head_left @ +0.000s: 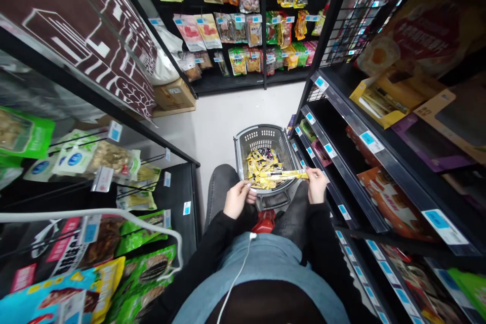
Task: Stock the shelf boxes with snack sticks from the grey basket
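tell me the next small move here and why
Probably lift the yellow packets toward the shelf on the right: the left hand and right hand hold them over the basket, and that shelf looks partly unfilled.

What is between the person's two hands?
A strip of yellow packets stretches from the left hand to the right hand, over the grey basket, seen in the head view.
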`<state>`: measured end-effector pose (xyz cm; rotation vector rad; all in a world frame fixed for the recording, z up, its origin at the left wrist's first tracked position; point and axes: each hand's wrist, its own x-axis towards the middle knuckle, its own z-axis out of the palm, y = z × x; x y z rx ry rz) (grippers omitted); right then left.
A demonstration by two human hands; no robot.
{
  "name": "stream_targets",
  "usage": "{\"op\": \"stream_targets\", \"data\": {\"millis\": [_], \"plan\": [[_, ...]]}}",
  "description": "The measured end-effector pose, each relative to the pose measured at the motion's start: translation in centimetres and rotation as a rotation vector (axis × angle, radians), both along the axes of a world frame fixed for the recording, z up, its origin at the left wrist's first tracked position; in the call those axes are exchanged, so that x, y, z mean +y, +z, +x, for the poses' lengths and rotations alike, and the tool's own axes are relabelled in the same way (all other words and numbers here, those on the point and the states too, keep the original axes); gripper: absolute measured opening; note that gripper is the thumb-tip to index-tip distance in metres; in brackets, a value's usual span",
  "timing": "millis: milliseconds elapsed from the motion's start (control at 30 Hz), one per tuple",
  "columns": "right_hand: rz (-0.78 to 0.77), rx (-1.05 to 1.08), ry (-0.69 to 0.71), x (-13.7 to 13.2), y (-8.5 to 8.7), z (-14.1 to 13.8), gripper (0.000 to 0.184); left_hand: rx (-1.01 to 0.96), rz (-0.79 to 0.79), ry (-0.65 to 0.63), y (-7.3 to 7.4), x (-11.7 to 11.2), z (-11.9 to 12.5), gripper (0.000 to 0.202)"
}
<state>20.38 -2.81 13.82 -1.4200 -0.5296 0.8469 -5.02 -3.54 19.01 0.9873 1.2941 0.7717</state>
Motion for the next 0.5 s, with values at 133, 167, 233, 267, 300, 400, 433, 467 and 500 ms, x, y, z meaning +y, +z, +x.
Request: {"op": "stream_targets", "data": {"millis": [133,167,233,267,300,400,433,467,500], "plan": [[-0.181,-0.216,0.165,3.0,-3.2,-0.4,0.029,0.147,0.009,-0.133,-0.5,0.2,-1.8,0.047],[-0.223,-0.271,0.221,3.7,-3.6,0.0,0.027,0.181,0.012,-0.169,-0.7,0.0,-2.2,0.046],[-0.261,-0.339,0.26,5.2,-3.3,1.9,0.021,0.251,0.034,-0.23,-1.0,-0.4,-2.7,0.044],[-0.256,-0.364,0.259,5.9,-2.5,3.3,0.017,0.282,0.049,-0.255,-1.2,-0.6,-2.9,0.043],[-0.244,-0.42,0.267,6.7,-1.2,5.1,0.013,0.303,0.058,-0.279,-1.3,-0.9,-2.9,0.042],[-0.188,-0.802,0.236,9.7,5.0,11.3,0.018,0.334,0.058,-0.343,-1.6,-1.4,-2.6,0.041],[-0.199,-0.968,0.147,10.9,7.5,13.3,0.021,0.347,0.058,-0.376,-1.6,-1.5,-2.4,0.041],[-0.237,-1.103,0.083,12.1,10.0,15.1,0.024,0.365,0.066,-0.418,-1.6,-1.6,-2.2,0.04],[-0.236,-1.144,0.049,13.3,12.3,16.7,0.027,0.387,0.081,-0.462,-1.4,-1.6,-1.9,0.038]]}}
